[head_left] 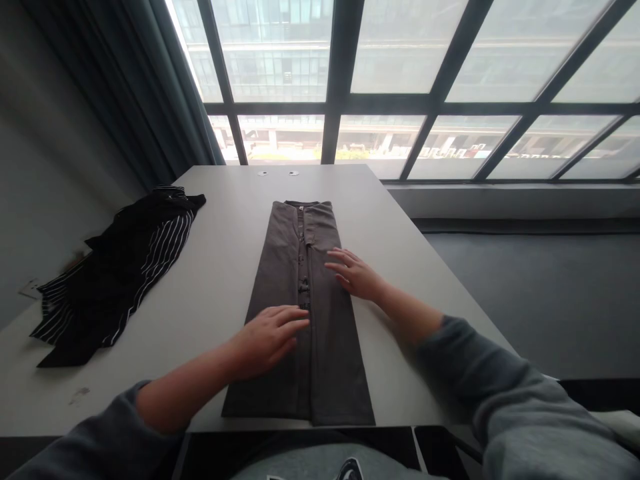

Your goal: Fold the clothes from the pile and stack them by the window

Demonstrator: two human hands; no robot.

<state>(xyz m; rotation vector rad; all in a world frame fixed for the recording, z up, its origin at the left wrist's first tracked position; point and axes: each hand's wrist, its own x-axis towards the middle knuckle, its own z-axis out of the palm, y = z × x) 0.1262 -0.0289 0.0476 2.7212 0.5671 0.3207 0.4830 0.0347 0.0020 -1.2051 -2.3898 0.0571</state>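
Observation:
A dark grey garment [330,360], perhaps a shirt, lies on the white table in a long, narrow shape. Both its sides are folded inward and almost meet along the middle, where a strip with dark print shows between them. My left hand [267,337] is over the left flap near the front, palm down with fingers stretched out. Farther up, my right hand [355,273] rests at the right edge, its fingers spread over the right flap. Neither hand grips the cloth.
Black clothing with white stripes [125,273] lies in a loose heap along the table's left side. Two small round fittings [278,173] sit near the far edge of the white table [215,233]. Large windows stand behind it, with a dark curtain [135,80] at the left.

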